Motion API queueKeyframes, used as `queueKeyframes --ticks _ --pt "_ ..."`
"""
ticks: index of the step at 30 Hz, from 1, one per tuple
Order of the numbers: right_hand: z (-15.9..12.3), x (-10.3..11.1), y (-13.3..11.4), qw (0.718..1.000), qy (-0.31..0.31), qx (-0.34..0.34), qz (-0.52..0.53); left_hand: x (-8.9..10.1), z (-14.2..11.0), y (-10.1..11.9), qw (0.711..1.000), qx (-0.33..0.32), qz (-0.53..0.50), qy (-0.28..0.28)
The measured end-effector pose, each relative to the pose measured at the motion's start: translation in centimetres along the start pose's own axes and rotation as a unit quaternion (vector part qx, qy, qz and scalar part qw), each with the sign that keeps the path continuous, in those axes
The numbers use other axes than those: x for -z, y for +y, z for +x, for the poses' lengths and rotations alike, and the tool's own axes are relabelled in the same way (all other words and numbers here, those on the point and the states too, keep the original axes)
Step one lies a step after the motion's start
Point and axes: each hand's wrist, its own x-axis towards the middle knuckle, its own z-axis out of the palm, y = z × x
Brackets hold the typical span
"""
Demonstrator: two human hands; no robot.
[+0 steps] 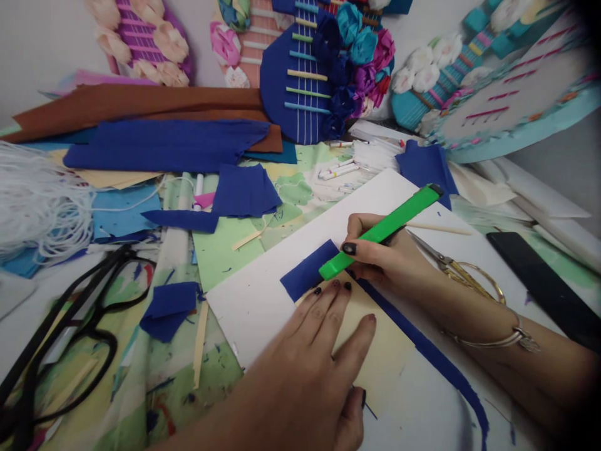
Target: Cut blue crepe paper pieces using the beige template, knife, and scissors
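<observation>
My right hand (380,247) grips a green utility knife (399,216), slanted with its black end up to the right. Its lower end meets a dark blue piece of paper (305,269); no blade shows. My left hand (314,351) lies flat, fingers stretched out, on a cream card (385,351) whose upper edge overlaps the blue piece. Underneath is a white board (263,313). A narrow blue strip (436,369) curves along the card's right side. Gold-handled scissors (455,269) and a thin wooden stick (441,229) lie beside my right wrist.
Black glasses (107,326) and white cord (42,200) lie at the left. Blue scraps (171,307) and folded blue paper (164,144) lie nearby. Decorated guitar shapes (291,88) stand at the back. A black flat bar (539,282) is at the right.
</observation>
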Motion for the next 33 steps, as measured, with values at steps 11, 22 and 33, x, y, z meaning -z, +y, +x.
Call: queueKeyframes --ticks 11,22,33 --pt "-0.32 -0.09 -0.34 0.999 -0.011 0.007 -0.032 -0.12 0.05 0.04 1.0 0.0 -0.001 0.007" --pt "-0.13 0.1 -0.46 0.999 0.009 0.001 -0.043 0.04 0.04 0.0 1.0 -0.002 -0.003 -0.002" --pt "-0.28 0.55 -0.46 0.998 -0.001 0.0 -0.057 0.01 0.0 -0.03 1.0 -0.002 -0.006 -0.008"
